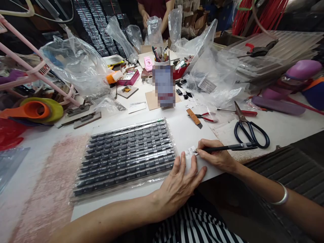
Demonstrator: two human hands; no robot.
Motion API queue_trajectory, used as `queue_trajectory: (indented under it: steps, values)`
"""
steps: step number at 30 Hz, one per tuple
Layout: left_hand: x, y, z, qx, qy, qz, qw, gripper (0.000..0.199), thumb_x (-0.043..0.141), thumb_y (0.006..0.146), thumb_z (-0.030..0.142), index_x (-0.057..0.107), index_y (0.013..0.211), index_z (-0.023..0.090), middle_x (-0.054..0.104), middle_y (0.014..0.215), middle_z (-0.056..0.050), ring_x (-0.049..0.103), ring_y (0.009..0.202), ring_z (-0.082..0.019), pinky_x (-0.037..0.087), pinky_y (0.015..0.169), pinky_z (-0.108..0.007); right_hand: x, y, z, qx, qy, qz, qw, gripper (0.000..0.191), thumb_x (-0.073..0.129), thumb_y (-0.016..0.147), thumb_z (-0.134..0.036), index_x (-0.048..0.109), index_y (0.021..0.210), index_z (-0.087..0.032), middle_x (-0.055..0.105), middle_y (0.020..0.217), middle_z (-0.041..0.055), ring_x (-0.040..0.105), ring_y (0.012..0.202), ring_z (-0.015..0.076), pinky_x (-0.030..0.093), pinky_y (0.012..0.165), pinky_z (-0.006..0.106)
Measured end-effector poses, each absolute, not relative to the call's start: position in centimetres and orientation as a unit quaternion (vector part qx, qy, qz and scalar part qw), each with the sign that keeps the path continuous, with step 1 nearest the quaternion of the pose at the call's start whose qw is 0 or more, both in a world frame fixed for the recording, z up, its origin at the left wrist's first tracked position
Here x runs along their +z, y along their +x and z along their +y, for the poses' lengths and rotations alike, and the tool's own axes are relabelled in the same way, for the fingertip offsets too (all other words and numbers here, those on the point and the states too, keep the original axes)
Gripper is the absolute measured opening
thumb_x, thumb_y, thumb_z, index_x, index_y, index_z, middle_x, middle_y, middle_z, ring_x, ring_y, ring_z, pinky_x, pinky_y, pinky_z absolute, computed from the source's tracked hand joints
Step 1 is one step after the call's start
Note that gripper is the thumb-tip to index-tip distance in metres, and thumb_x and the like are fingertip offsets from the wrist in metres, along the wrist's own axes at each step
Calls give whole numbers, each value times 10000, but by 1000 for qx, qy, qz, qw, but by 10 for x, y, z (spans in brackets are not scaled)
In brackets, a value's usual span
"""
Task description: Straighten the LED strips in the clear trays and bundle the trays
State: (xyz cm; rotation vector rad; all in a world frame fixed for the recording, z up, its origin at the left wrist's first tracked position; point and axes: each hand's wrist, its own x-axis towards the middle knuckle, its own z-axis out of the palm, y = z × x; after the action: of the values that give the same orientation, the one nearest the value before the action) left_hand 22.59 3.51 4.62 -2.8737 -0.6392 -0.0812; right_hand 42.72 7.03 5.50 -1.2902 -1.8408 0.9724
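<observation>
My right hand (219,157) pinches a black pen (225,147), its tip on a small white paper slip (189,152) that bears handwriting. Flat beside the slip, my left hand (179,182) rests with fingers spread, its fingertips at the slip's lower edge. To the left of the slip lies a clear plastic tray (126,155) holding rows of small black parts, apparently wrapped in film. Under the slip and part of the tray is a white sheet (182,125). The thumb side of my left hand lies close to my right hand.
Navy-handled scissors (244,126), red-handled pliers (206,117) and an orange-brown cutter (194,118) lie beyond my right hand. A blurred upright panel (164,86) stands before a pen cup (162,61). Plastic bags (76,64) crowd the back; another person (155,15) stands behind them.
</observation>
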Motion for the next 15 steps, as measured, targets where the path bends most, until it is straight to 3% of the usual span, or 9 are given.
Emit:
queue_trajectory:
  steps: [10, 15]
  values:
    - [48, 226, 35, -23, -971, -215, 103, 728, 534, 833, 497, 283, 1443, 190, 380, 1438, -165, 420, 1267, -406, 223, 1041, -513, 54, 427, 71, 355, -500, -709, 348, 195, 490, 812, -200, 458, 621, -180, 464, 566, -39, 405, 536, 84, 339, 522, 229]
    - [44, 227, 35, -35, -969, -210, 127, 670, 494, 860, 458, 302, 1448, 200, 173, 1544, -121, 400, 1259, -435, 227, 1035, -536, 57, 427, 69, 355, -502, -709, 346, 193, 495, 808, -208, 465, 620, -180, 463, 550, -40, 404, 518, 84, 331, 509, 232]
